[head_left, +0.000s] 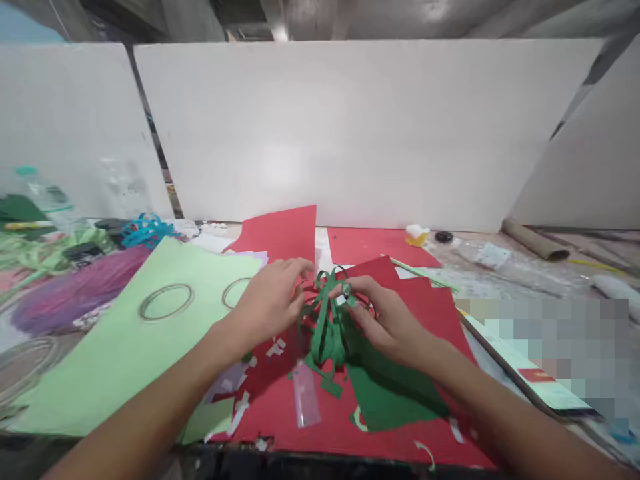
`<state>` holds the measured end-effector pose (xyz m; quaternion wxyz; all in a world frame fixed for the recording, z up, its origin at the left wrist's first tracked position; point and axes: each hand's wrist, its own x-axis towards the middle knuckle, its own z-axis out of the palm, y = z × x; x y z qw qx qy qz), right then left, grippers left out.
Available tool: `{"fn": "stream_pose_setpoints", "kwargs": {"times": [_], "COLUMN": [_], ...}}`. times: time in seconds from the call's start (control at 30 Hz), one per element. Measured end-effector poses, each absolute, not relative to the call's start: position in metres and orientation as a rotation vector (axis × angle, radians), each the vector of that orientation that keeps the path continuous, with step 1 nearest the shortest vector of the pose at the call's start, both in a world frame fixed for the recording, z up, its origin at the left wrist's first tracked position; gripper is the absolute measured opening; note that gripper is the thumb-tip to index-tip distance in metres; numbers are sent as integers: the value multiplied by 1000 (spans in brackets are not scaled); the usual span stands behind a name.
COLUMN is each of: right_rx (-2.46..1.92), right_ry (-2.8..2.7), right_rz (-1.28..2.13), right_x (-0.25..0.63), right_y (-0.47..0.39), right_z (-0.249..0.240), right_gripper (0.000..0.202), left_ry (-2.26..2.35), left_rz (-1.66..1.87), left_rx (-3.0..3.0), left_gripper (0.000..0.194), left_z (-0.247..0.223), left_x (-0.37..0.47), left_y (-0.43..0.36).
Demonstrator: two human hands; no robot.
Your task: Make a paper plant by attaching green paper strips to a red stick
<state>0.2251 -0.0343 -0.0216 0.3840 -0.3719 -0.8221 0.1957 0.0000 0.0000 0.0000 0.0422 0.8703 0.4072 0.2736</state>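
A bundle of looped dark green paper strips (327, 333) stands on red paper (270, 420) in the middle of the table. My right hand (383, 313) pinches a small white-and-green piece (343, 299) at the upper right of the bundle. On the other side, my left hand (273, 297) is beside the loops, its fingers curved and apart, with nothing visible in them. A dark green sheet (390, 393) lies under my right forearm. In front of the bundle is a clear plastic strip (305, 393), with small paper scraps around it.
Light green paper (125, 347) with wire rings (167, 302) covers the left. Beyond it are blue strips (147, 230), a purple plastic bag (80, 287) and a bottle (47, 193). At the right are a yellow cup (417, 237), a black lid (443, 237) and a cardboard tube (535, 239). White panels (350, 133) stand behind.
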Motion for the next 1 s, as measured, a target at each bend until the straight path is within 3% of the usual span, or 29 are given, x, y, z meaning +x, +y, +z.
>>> {"fn": "stream_pose_setpoints", "kwargs": {"times": [0.2, 0.47, 0.7, 1.0], "right_rx": [-994, -904, -827, -747], "right_ry": [-2032, -2070, -2092, -2112], "right_rz": [391, 333, 299, 50], "right_x": [224, 222, 223, 225], "right_y": [-33, -34, -33, -30], "right_z": [-22, -22, -24, -19], "right_gripper": [21, 26, 30, 27], "left_ry": [976, 869, 805, 739], "left_rz": [1184, 1256, 1379, 1237], "left_rx": [2516, 2451, 2530, 2607], "left_gripper": [9, 4, 6, 18], "left_z": [13, 10, 8, 11], "left_x": [11, 18, 18, 17], "left_y": [-20, -26, -23, -21]}}
